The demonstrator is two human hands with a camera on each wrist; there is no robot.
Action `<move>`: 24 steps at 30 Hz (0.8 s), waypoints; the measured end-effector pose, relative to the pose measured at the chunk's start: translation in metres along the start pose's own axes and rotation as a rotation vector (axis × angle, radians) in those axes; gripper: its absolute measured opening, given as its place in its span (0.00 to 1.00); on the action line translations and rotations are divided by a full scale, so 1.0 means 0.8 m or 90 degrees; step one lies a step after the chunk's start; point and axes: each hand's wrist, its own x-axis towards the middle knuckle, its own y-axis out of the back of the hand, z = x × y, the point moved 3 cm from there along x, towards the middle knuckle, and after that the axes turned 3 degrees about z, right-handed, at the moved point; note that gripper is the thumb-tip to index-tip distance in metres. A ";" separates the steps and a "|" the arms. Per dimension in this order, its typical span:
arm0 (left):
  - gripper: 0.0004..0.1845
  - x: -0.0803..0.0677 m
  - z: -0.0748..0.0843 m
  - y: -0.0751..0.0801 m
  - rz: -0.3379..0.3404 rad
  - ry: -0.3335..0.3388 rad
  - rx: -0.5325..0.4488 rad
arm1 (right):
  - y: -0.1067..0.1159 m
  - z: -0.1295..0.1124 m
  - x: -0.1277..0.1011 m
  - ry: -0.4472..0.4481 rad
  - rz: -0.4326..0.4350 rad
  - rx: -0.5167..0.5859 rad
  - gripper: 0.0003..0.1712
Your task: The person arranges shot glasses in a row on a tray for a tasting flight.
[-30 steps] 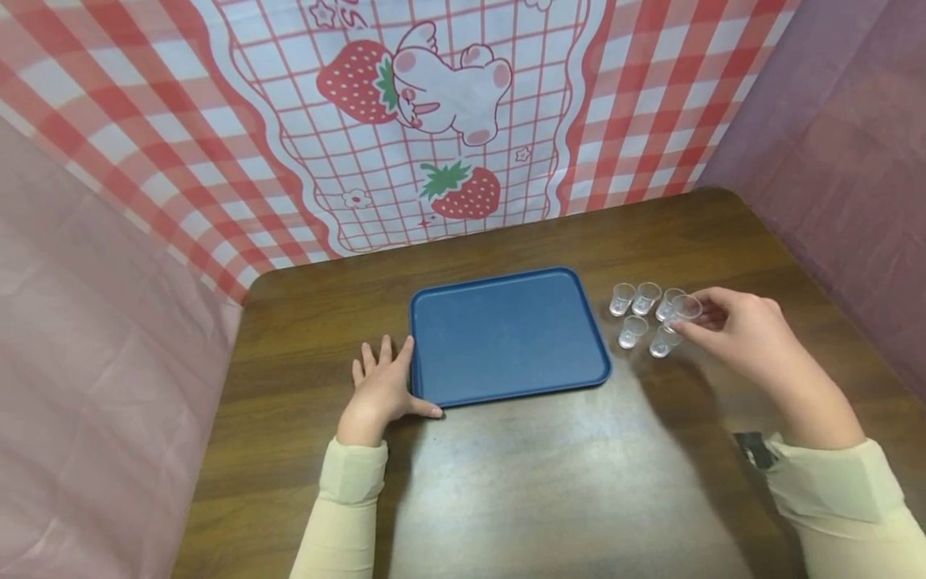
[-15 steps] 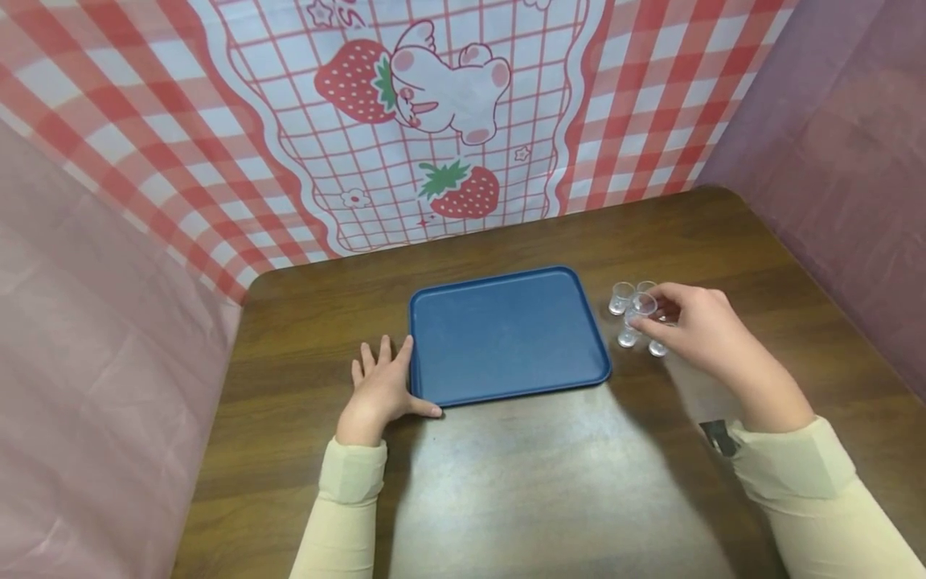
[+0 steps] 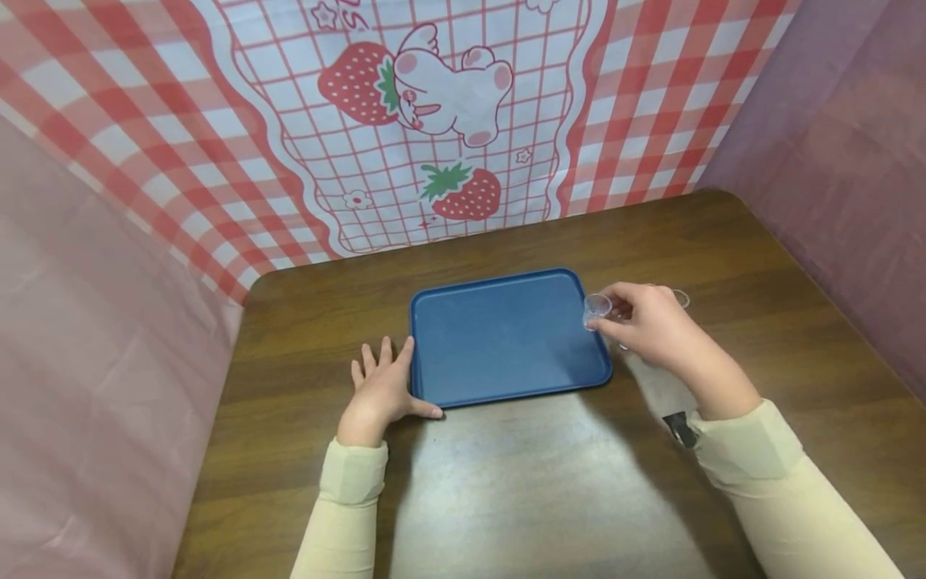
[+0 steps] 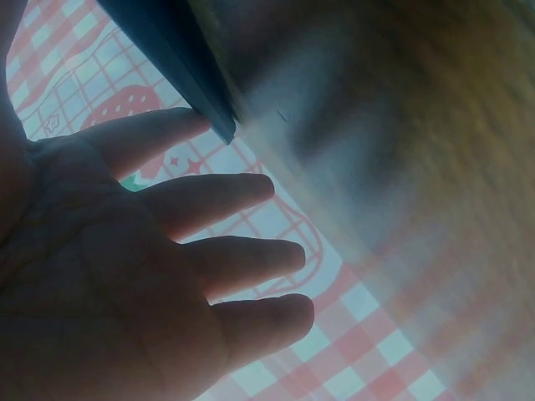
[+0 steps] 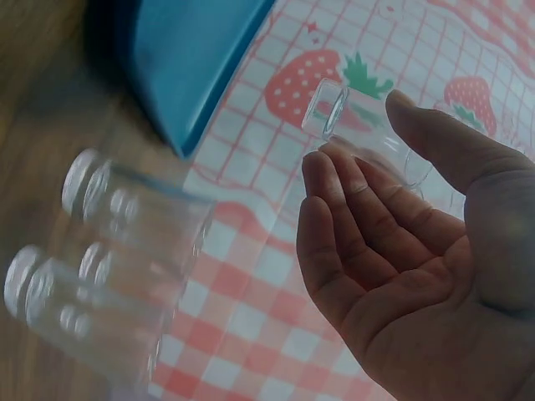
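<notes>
Tabletop and backdrop

A brown wood-grain tabletop (image 3: 506, 482) has rounded far corners. Behind it hangs a red-and-white checked cloth (image 3: 181, 145), printed with a white winged bunny (image 3: 452, 84) and 2 strawberries (image 3: 466, 191). A pink sheet (image 3: 87, 362) walls the left side and a mauve sheet (image 3: 839, 161) the right. A small dark tag (image 3: 678, 428) lies on the tabletop.

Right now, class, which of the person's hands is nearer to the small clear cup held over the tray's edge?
Right. The right hand pinches the clear cup at the blue tray's right edge; the left hand rests flat on the table by the tray's opposite, left side.
</notes>
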 end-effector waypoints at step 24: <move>0.72 0.001 -0.003 0.000 0.002 0.009 0.025 | -0.088 -0.056 0.056 0.111 -0.054 0.012 0.15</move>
